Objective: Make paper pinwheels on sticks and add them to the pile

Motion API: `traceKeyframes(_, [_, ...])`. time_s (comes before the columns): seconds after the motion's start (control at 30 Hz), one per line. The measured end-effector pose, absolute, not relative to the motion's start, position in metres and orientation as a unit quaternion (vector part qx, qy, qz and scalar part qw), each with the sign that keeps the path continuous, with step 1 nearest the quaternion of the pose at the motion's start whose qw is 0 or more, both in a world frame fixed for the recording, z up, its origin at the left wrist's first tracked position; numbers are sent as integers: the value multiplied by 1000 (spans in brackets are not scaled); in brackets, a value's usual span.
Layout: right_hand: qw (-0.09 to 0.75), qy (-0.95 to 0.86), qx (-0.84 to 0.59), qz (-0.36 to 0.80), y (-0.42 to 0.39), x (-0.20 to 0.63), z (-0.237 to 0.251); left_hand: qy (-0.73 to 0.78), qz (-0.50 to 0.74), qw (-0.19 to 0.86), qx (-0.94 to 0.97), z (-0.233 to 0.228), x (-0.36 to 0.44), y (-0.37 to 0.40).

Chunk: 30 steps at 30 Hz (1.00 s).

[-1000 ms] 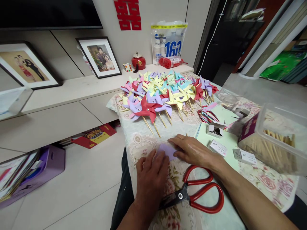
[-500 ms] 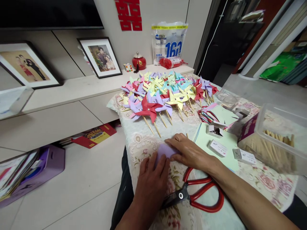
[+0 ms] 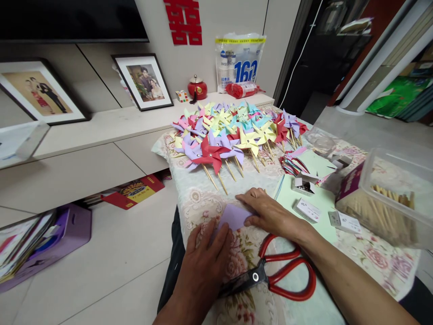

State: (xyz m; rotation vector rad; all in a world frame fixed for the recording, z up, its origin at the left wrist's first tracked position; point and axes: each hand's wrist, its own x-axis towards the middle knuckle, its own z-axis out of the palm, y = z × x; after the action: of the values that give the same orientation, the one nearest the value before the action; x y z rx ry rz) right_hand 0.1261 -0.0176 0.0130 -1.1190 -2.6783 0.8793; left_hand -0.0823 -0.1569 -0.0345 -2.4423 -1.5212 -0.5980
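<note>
A piece of folded purple paper [image 3: 233, 216] lies on the flowered tablecloth in front of me. My left hand [image 3: 206, 257] rests on its near left side, fingers spread and lying flat. At the right edge, my right hand [image 3: 267, 212] has its thumb against the paper and its fingers curled along the far side; part of the sheet is hidden there. Just below both hands, large scissors [image 3: 256, 276] with red handles lie on the cloth, their blades partly behind my left hand. Beyond the paper, several finished paper pinwheels [image 3: 209, 155] on wooden sticks are heaped together.
On the right are a clear plastic box [image 3: 389, 198] of wooden sticks, small white boxes [image 3: 306, 210], an open box [image 3: 303, 186] of small metal pieces, and green paper sheets [image 3: 287, 192]. Behind stands a white cabinet [image 3: 135, 122] with framed photos [image 3: 144, 81].
My left hand has slid a little left and toward me. More of the purple paper shows between my hands. My right hand has shifted slightly right.
</note>
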Motion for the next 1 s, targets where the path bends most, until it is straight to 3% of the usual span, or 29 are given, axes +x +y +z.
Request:
traceKeyframes(0.23, [57, -877, -366, 305, -18, 129, 18, -528, -222, 104, -813, -38, -87, -165])
traceKeyframes(0.53, [166, -852, -392, 305, -20, 126, 11, -512, -203, 137, -823, -30, -84, -162])
traceKeyframes(1.0, [87, -858, -383, 331, -23, 127, 11, -530, -200, 144, -811, -23, -74, -159])
